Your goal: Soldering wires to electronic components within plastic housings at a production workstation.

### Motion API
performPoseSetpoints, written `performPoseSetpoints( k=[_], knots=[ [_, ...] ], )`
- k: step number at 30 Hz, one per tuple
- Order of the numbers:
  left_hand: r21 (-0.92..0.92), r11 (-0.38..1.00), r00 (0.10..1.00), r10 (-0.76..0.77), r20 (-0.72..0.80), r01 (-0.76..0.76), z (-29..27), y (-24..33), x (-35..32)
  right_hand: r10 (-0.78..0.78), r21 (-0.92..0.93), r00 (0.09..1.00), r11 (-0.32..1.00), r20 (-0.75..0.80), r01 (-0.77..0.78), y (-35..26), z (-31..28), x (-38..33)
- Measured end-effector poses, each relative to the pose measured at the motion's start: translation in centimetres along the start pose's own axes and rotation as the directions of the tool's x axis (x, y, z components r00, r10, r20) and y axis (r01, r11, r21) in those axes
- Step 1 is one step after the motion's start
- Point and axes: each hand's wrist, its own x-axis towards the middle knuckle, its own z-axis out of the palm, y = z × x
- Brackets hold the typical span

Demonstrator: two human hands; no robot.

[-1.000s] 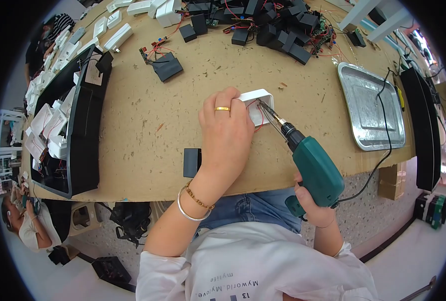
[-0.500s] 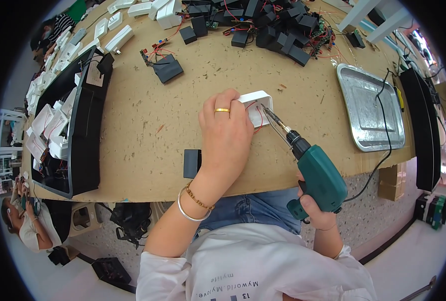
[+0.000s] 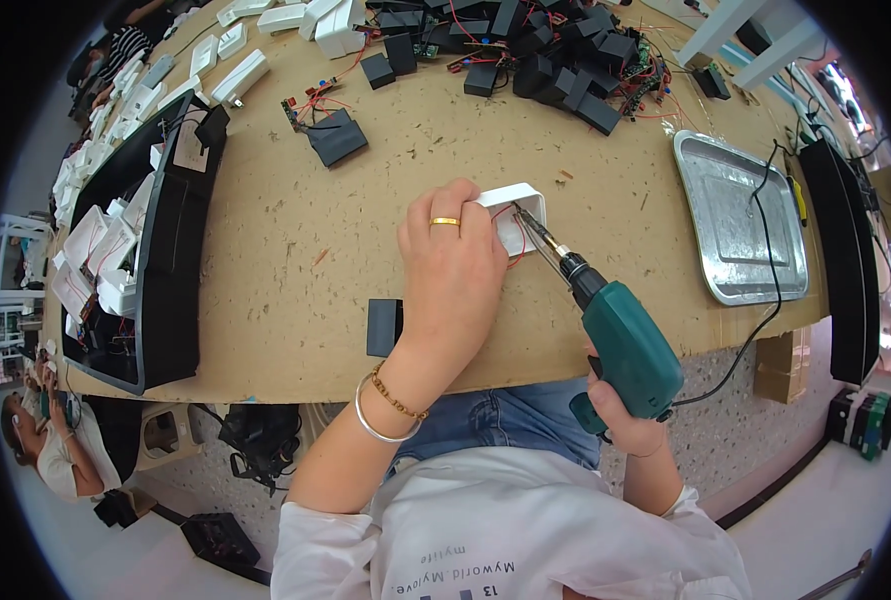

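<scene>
My left hand is closed around a small white plastic housing, its open side toward the right. Thin red wire shows inside the housing and loops at its edge. In my right hand is a green pistol-shaped soldering gun, gripped by its handle. The gun's thin metal tip reaches into the housing; whether it touches the wire I cannot tell. A black rectangular block lies on the cardboard-topped table beside my left wrist.
A black crate of white housings stands at the left. Black blocks with wires are heaped at the far side. One wired black block lies apart. A metal tray sits right, crossed by a black cord. Another person sits at lower left.
The soldering gun and my right hand have shifted slightly left, and the tip has moved a little within the housing. My left hand is almost unmoved, still holding the housing.
</scene>
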Motion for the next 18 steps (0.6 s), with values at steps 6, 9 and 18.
performPoseSetpoints(
  k=[6,9,18],
  knots=[
    [-0.006,1.000,1.000,0.000,0.004,0.000,-0.2,0.1,0.1,0.059,0.042,0.998,0.997,0.001,-0.059,-0.8,0.0,0.0],
    [-0.004,1.000,1.000,-0.003,0.005,0.003,-0.1,0.0,0.0,0.044,0.005,0.999,0.999,0.025,-0.044,-1.2,-0.1,0.3],
    [-0.021,1.000,0.999,-0.004,-0.041,0.003,-0.1,0.1,0.1,-0.030,0.105,0.990,0.993,-0.139,0.044,-1.2,0.9,0.8]
  ],
)
